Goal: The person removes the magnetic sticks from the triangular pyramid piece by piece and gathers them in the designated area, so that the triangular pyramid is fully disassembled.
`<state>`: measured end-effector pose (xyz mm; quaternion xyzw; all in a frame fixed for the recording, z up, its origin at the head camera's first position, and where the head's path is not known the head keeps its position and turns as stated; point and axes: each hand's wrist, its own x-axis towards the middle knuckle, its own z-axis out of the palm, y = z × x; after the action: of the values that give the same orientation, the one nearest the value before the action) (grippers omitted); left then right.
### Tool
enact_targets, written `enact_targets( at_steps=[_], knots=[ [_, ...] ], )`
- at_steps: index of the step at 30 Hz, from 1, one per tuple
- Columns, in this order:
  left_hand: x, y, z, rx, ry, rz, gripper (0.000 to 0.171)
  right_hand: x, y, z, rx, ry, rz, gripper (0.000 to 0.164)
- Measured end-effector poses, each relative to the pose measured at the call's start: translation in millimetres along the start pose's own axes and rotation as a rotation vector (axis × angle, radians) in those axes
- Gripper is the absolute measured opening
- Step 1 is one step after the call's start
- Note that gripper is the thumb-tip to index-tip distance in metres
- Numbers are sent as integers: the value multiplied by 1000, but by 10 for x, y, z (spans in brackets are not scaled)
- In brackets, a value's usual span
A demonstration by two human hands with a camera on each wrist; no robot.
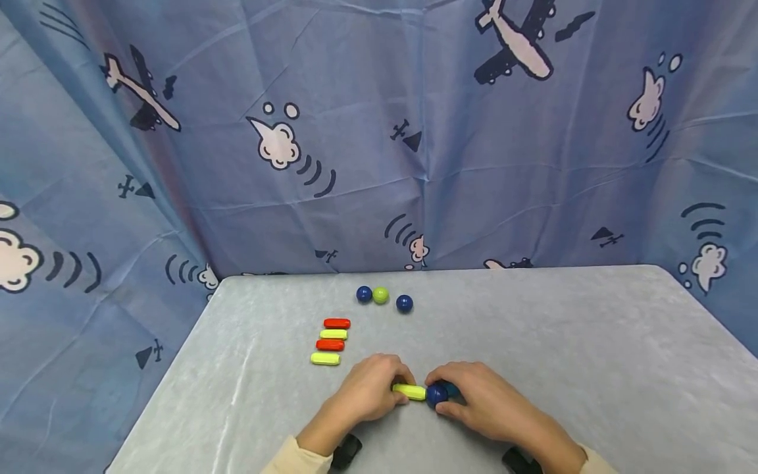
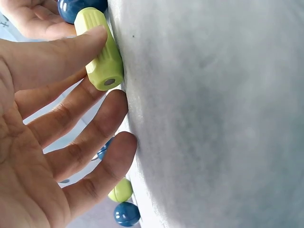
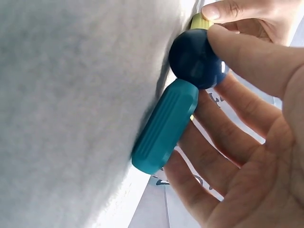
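My left hand pinches a yellow-green ribbed rod between thumb and fingers; a small grey metal disc shows in its near end. The rod's other end meets a dark blue ball. Thumb and fingertips of my right hand grip that ball. From the ball's opposite side extends a teal ribbed rod, lying along the table beside the right hand's fingers. In the head view the right hand covers most of this teal rod. Rod, ball and rod form one row low over the grey table.
To the left lie two red rods alternating with two yellow-green rods. Farther back sit a blue ball, a green ball and another blue ball. A patterned blue curtain hangs behind the grey table.
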<state>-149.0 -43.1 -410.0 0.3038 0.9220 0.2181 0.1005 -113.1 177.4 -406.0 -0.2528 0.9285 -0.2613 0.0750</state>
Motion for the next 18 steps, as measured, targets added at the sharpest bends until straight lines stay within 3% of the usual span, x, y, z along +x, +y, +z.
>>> enact_targets(
  at_steps=[18],
  knots=[
    [-11, -25, -40, -5, -10, -14, 14, 8, -5, 4, 5, 21, -35, 30]
  ],
)
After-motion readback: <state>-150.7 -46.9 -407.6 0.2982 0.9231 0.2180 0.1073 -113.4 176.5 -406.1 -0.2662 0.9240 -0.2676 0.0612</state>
